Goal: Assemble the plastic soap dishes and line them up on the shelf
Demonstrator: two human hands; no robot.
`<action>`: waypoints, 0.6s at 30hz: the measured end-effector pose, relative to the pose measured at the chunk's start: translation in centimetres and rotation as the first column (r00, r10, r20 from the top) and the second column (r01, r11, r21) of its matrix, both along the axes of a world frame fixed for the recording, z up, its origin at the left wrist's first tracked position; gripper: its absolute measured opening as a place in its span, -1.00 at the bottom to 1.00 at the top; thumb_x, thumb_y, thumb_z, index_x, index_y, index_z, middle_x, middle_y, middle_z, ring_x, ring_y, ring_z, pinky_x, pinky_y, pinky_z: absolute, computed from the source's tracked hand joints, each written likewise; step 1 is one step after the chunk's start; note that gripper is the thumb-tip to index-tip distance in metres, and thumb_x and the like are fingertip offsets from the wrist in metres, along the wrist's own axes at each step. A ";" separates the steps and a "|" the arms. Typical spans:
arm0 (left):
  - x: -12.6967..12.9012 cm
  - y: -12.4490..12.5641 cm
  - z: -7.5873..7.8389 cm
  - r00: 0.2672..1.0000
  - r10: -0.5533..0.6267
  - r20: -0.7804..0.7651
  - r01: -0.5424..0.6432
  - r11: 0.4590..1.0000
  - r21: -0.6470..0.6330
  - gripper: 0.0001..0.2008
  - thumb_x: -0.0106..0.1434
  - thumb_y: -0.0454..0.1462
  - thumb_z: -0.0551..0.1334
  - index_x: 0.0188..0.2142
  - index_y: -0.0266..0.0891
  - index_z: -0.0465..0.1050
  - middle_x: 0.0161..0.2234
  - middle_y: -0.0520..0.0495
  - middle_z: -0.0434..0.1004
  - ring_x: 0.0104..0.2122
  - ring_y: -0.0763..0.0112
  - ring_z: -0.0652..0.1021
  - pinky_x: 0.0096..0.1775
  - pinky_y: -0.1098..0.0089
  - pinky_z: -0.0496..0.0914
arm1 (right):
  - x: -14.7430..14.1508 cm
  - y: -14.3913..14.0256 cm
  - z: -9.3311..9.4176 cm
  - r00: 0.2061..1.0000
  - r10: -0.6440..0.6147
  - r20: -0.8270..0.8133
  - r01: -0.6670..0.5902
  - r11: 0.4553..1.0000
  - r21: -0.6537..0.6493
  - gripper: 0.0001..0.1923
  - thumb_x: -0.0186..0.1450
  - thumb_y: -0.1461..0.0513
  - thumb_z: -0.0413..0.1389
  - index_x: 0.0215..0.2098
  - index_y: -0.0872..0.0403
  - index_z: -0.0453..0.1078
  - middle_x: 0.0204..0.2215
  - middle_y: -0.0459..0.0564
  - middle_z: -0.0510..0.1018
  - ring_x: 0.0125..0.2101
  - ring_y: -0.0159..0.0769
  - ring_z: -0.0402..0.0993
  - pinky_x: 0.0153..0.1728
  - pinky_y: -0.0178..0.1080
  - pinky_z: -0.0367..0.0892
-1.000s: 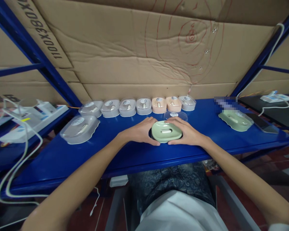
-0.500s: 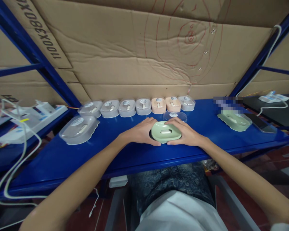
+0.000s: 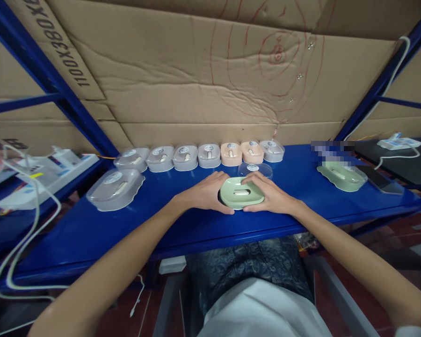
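Note:
A light green soap dish [image 3: 240, 199] with a slot in its middle sits between my hands on the blue table [image 3: 182, 229]. A pale oblong piece shows in the slot. My left hand [image 3: 210, 192] wraps the dish's left side, thumb at the near edge. My right hand [image 3: 272, 194] grips its right side, fingers over the far rim and thumb at the near one. Just behind the dish lies a clear lid [image 3: 255, 169] with a round sticker, partly hidden by my right hand.
Along the cardboard wall [image 3: 182, 61] stands a row of lidded grey boxes [image 3: 185, 158] and peach boxes [image 3: 231, 154]. A larger grey box [image 3: 115, 191] is at left; at right are a green box [image 3: 342, 177] and a phone [image 3: 381, 181]. White cables [image 3: 35, 220] hang at left.

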State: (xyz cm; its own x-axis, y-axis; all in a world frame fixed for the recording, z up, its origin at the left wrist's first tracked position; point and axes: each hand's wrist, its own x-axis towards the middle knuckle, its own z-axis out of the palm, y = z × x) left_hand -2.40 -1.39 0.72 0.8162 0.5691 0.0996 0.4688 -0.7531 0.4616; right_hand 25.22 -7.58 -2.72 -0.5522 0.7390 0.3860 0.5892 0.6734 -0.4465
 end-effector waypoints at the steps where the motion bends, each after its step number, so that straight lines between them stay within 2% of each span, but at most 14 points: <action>1: 0.0 0.0 0.0 1.000 -0.002 0.001 0.002 1.000 0.003 -0.29 -0.02 0.14 0.55 -0.02 -0.14 0.42 -0.05 -0.12 0.47 0.01 -0.06 0.45 0.04 0.09 0.34 | 0.0 0.0 0.0 1.000 0.000 0.001 0.000 1.000 0.001 -0.26 0.25 -0.16 0.43 0.22 -0.09 0.28 0.13 0.12 0.42 0.15 0.06 0.46 0.16 0.08 0.47; 13: 0.1 0.0 -0.1 1.000 -0.030 -0.009 0.030 0.998 0.059 -0.39 0.04 0.14 0.52 -0.11 -0.13 0.38 -0.12 -0.10 0.45 -0.04 -0.03 0.46 0.01 0.09 0.37 | 0.0 0.0 0.3 1.000 0.007 -0.027 -0.007 1.000 0.010 -0.31 0.26 -0.14 0.44 0.18 -0.09 0.32 0.13 0.10 0.46 0.16 0.06 0.47 0.18 0.10 0.45; 18: 0.2 0.0 -0.2 1.000 -0.007 -0.013 0.008 0.997 0.074 -0.38 0.02 0.14 0.52 -0.12 -0.13 0.37 -0.12 -0.11 0.46 -0.03 -0.05 0.47 0.01 0.07 0.39 | 0.0 -0.1 0.4 1.000 0.008 -0.030 -0.008 1.000 0.004 -0.33 0.27 -0.15 0.42 0.18 -0.10 0.33 0.14 0.10 0.47 0.15 0.06 0.47 0.18 0.10 0.45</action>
State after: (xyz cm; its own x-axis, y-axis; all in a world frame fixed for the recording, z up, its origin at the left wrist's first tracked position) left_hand -2.18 -1.41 0.51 0.8219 0.5545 0.1307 0.4686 -0.7885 0.3984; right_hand 25.18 -7.64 -2.28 -0.5462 0.7328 0.4058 0.5698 0.6801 -0.4613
